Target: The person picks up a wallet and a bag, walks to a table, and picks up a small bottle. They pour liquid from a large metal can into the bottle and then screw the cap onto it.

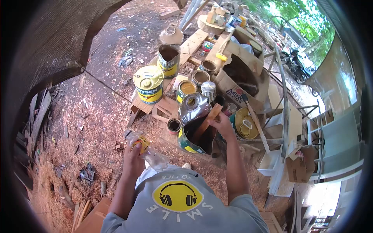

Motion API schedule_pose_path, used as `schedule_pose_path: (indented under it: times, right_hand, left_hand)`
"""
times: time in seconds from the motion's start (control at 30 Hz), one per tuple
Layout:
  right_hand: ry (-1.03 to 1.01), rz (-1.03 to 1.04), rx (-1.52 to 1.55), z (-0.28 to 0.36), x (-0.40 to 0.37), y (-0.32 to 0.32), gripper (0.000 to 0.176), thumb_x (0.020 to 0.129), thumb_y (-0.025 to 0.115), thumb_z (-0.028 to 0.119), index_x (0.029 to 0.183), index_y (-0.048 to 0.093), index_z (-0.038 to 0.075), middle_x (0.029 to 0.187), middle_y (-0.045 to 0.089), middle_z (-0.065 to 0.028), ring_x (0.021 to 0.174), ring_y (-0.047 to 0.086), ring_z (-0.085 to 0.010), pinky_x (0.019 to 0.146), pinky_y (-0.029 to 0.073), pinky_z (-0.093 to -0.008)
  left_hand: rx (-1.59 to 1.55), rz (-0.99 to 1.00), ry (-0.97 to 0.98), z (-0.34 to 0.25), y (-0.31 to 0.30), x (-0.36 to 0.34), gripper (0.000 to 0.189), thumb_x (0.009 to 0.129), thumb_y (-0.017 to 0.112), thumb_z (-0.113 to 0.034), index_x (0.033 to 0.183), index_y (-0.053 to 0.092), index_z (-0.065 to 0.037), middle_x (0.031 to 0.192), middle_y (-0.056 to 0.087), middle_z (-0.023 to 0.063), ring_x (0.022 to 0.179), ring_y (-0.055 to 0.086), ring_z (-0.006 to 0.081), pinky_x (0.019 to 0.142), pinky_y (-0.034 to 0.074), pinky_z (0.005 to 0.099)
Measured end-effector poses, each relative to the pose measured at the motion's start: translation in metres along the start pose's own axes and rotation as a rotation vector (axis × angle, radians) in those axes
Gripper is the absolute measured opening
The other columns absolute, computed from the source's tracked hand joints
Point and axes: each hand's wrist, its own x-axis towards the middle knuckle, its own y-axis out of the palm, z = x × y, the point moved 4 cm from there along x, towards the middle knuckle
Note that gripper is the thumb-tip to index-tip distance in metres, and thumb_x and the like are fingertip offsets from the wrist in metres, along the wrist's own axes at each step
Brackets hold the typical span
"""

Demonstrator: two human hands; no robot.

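Observation:
My left hand (135,156) is wrapped round a clear plastic bottle (154,158) with a yellow label, tilted in front of my shirt. The fingers of my right hand (222,125) close on the upper end of a flat wooden stick (206,123). The stick's lower part reaches into a large open can (187,143) with a dark inside. A shiny metal container (194,106) with a round opening rests at the far side of that can. Just left of it is a small open can (174,125).
A yellow-topped can (148,83) and an open tin (169,61) stand on planks further forward. Several small paint cans (201,77) sit near a cardboard box (233,85). At the right are a lidded can (245,123) and a leaning stick (258,126). Wood shavings cover the ground.

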Motion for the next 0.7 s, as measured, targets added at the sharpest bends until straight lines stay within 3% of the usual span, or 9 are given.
schedule_pose_path:
  times: [0.1, 0.13, 0.37, 0.63, 0.7]
  right_hand:
    - [0.225, 0.081, 0.171, -0.018, 0.023, 0.008, 0.035, 0.079, 0.078, 0.014, 0.109, 0.062, 0.003, 0.098, 0.065, -0.0025, 0.091, 0.060, -0.0123, 0.079, 0.047, -0.0290]
    - [0.175, 0.057, 0.249, -0.015, 0.026, 0.011, 0.023, 0.081, 0.077, 0.012, 0.099, 0.064, 0.005, 0.094, 0.063, -0.0003, 0.084, 0.058, -0.0100, 0.074, 0.046, -0.0281]
    - [0.108, -0.024, 0.321, -0.024, 0.029, 0.021, 0.023, 0.083, 0.076, 0.010, 0.101, 0.062, 0.005, 0.094, 0.063, 0.0005, 0.085, 0.058, -0.0101, 0.076, 0.047, -0.0272]
    - [-0.004, -0.350, 0.209, 0.068, -0.031, -0.006, 0.026, 0.084, 0.077, 0.011, 0.102, 0.060, 0.003, 0.091, 0.062, 0.0003, 0.080, 0.058, -0.0105, 0.069, 0.048, -0.0270]
    - [-0.012, -0.440, 0.144, 0.120, -0.050, -0.017, 0.034, 0.083, 0.079, 0.013, 0.109, 0.060, 0.002, 0.101, 0.064, -0.0025, 0.089, 0.060, -0.0120, 0.078, 0.049, -0.0273]
  left_hand:
    - [0.047, 0.023, -0.010, -0.003, -0.005, -0.004, 0.055, 0.085, 0.073, -0.030, 0.126, 0.051, 0.000, 0.109, 0.060, 0.0096, 0.101, 0.060, 0.0199, 0.090, 0.048, 0.0361]
    - [0.071, 0.029, -0.017, -0.003, -0.007, -0.006, 0.053, 0.085, 0.073, -0.029, 0.124, 0.052, 0.000, 0.108, 0.061, 0.0093, 0.100, 0.060, 0.0193, 0.090, 0.047, 0.0355]
    - [0.338, 0.002, -0.081, 0.002, -0.016, -0.011, 0.050, 0.085, 0.073, -0.028, 0.121, 0.056, 0.002, 0.106, 0.064, 0.0102, 0.098, 0.062, 0.0188, 0.088, 0.049, 0.0343]
    - [0.629, 0.025, -0.121, -0.008, -0.010, -0.003, 0.043, 0.082, 0.078, -0.023, 0.113, 0.060, -0.001, 0.099, 0.066, 0.0070, 0.089, 0.063, 0.0156, 0.084, 0.049, 0.0317]
    - [0.672, 0.014, -0.101, -0.010, -0.001, 0.001, 0.037, 0.079, 0.080, -0.022, 0.106, 0.063, -0.002, 0.097, 0.067, 0.0072, 0.089, 0.064, 0.0153, 0.082, 0.050, 0.0320]
